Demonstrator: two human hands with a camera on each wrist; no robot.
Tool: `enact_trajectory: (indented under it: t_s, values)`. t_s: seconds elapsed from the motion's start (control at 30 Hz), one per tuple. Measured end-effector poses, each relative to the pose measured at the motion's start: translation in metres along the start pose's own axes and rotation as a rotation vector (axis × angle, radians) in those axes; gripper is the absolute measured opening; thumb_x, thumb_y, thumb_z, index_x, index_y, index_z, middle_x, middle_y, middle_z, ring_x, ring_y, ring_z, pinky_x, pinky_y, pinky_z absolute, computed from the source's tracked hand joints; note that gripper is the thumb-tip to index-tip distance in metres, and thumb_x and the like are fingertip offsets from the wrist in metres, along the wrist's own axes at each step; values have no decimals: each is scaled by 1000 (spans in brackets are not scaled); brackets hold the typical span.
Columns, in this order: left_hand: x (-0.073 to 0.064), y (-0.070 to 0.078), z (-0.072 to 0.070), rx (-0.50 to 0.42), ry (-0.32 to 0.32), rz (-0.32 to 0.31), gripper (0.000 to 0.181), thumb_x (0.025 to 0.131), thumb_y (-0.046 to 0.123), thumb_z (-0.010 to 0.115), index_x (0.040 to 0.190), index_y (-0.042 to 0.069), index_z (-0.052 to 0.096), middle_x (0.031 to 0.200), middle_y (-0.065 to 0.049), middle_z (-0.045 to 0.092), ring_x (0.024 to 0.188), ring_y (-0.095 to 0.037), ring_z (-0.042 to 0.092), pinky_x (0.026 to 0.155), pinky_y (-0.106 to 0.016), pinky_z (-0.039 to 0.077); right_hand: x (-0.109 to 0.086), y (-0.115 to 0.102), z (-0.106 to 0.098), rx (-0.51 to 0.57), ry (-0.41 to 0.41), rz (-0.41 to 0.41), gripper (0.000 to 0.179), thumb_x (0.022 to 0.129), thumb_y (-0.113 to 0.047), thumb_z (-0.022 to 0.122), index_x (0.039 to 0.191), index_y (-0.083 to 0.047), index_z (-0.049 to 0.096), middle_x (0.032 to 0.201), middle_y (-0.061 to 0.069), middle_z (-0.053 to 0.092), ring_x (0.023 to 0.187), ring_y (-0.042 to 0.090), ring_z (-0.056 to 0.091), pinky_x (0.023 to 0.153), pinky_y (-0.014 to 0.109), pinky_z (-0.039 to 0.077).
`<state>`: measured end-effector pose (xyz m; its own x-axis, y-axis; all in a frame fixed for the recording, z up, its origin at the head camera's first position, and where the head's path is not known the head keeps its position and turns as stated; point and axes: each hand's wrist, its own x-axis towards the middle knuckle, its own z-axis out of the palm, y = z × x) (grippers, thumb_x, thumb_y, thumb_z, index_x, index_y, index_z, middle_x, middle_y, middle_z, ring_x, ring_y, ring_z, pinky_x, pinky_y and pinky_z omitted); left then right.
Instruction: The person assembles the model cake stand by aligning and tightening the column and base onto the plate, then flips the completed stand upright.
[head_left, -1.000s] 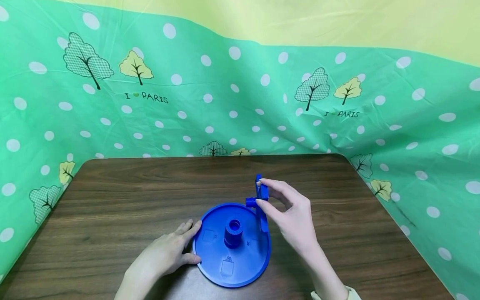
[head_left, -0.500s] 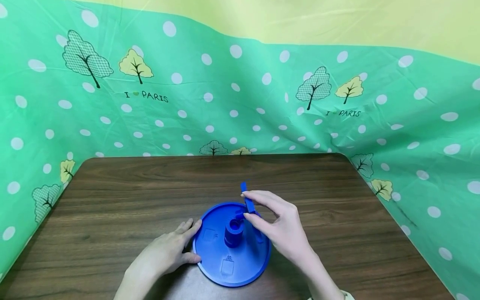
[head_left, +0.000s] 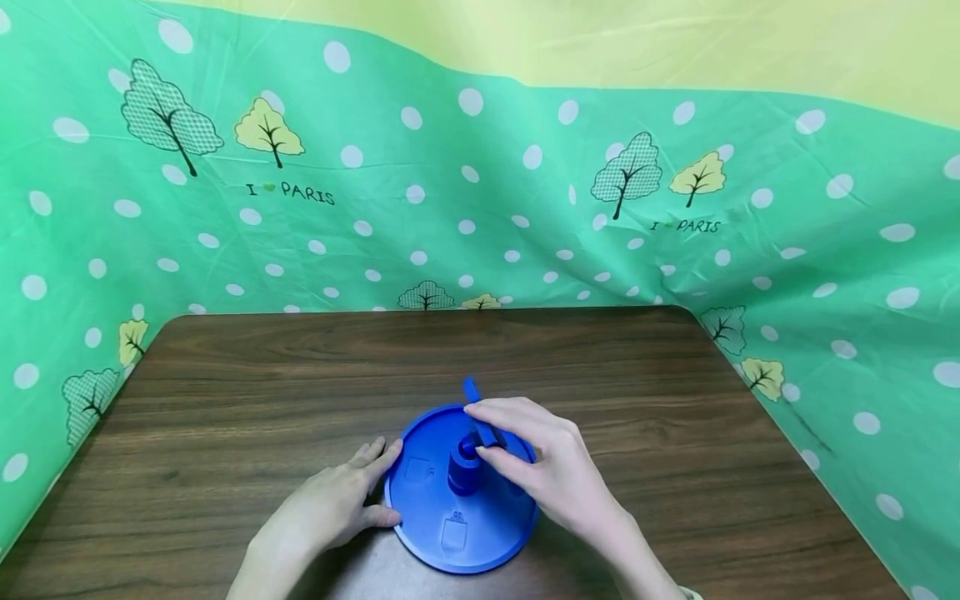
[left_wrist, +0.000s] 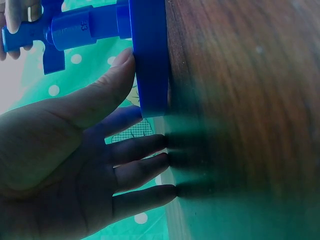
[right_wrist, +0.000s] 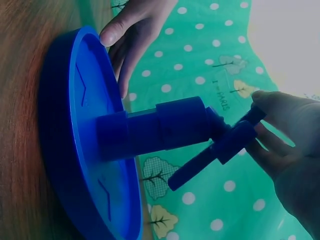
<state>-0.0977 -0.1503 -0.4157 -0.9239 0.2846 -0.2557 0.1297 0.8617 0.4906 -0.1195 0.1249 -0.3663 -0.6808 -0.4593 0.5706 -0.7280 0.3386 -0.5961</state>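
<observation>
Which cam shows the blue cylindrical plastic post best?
Right wrist: the blue cylindrical plastic post shows side-on, from the round blue base to its top. Head: foreshortened from above, top partly covered by the blue cross-shaped piece. Left wrist: side-on, but near upper edge, foot partly behind the base.

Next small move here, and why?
Probably level the blue cross piece and ease its peg into the post: the right hand holds it tilted, peg at the post's top, while the left hand touches the round base.
</observation>
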Motion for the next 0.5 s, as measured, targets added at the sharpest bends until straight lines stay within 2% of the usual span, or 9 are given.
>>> enact_trajectory:
  t_s: [0.27,0.5]
  values:
    - [-1,-1,1,2,10,4,88,83,47,82,157,16,44,164,-21,40,143,-47,48,111,-68,42,0,-3,7,-26,-74,-119,47,89,0,77,133,-14,70,128,1,74,121,18,67,104,23,55]
    - [0,-1,1,2,6,0,88,83,47,82,157,17,44,164,-20,40,142,-48,49,111,-68,43,-1,-6,8,-73,-114,-187,50,85,0,80,132,-12,70,130,1,74,125,21,67,110,33,53]
